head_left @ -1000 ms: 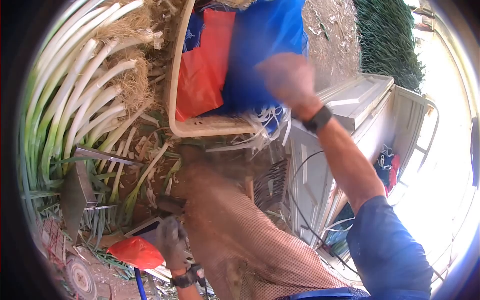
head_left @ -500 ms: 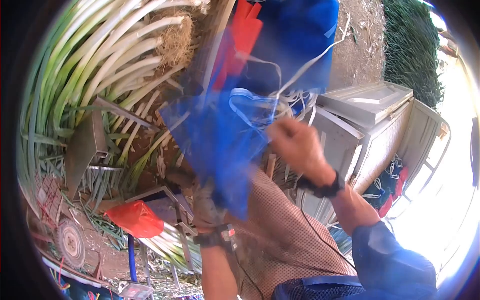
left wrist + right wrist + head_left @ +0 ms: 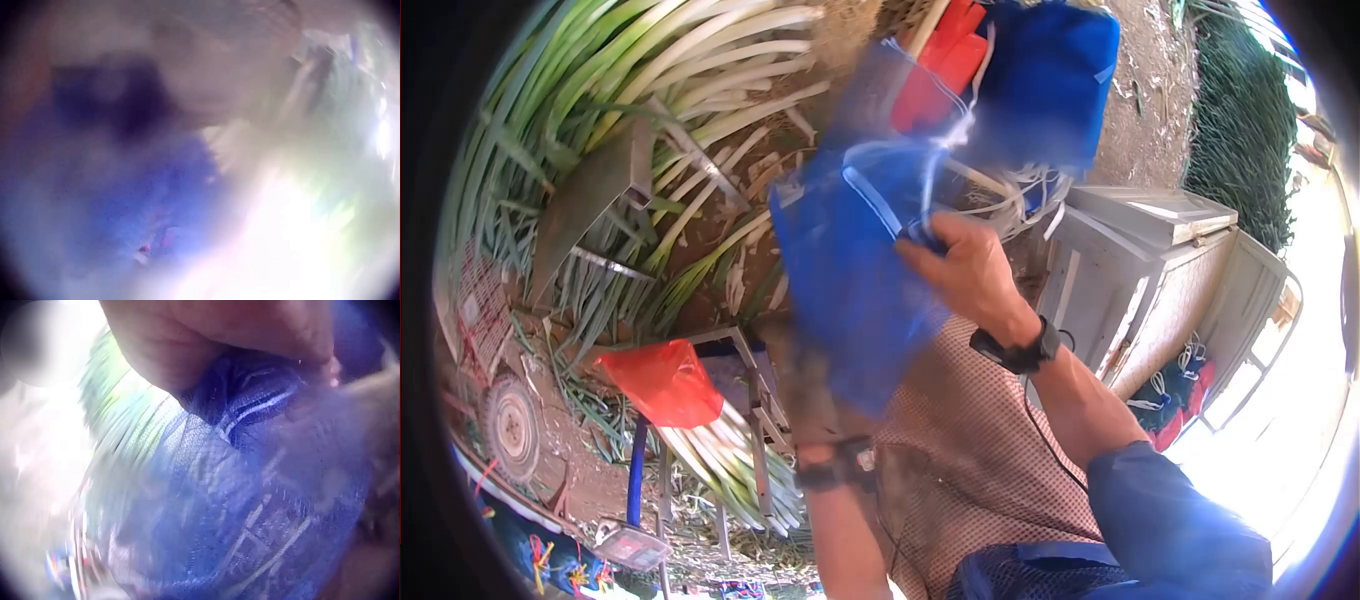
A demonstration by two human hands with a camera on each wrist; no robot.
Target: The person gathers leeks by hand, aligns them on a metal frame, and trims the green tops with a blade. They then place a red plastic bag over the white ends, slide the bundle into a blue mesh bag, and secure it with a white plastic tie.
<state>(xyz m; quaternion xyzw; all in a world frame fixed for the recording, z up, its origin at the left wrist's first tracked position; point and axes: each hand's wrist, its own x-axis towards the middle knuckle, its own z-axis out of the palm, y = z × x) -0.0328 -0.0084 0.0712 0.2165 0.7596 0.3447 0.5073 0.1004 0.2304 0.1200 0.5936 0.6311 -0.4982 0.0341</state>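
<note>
A blue mesh bag (image 3: 860, 290) with a white drawstring (image 3: 960, 128) hangs in front of the person's lap. At its mouth, my right hand (image 3: 978, 280) pinches the gathered edge between thumb and fingers. The right wrist view shows the see-through mesh (image 3: 231, 512) spread below the right hand (image 3: 231, 331). My left hand (image 3: 802, 390), in a grey glove, is at the bag's lower left side and blurred; I cannot tell whether its fingers grip the mesh. Motion blur also covers most of the left wrist view.
Leeks (image 3: 650, 70) are piled at upper left beside a metal bracket (image 3: 590, 200). A leek bundle (image 3: 735, 465) with a red bag (image 3: 665, 380) over one end lies on a metal stand. More blue bags (image 3: 1050, 90) lie ahead; a pale metal cabinet (image 3: 1090, 300) stands right.
My right hand has drawn a blue mesh bag from the stack in the crate back toward the lap. The gloved left hand has come up beside the bag.
</note>
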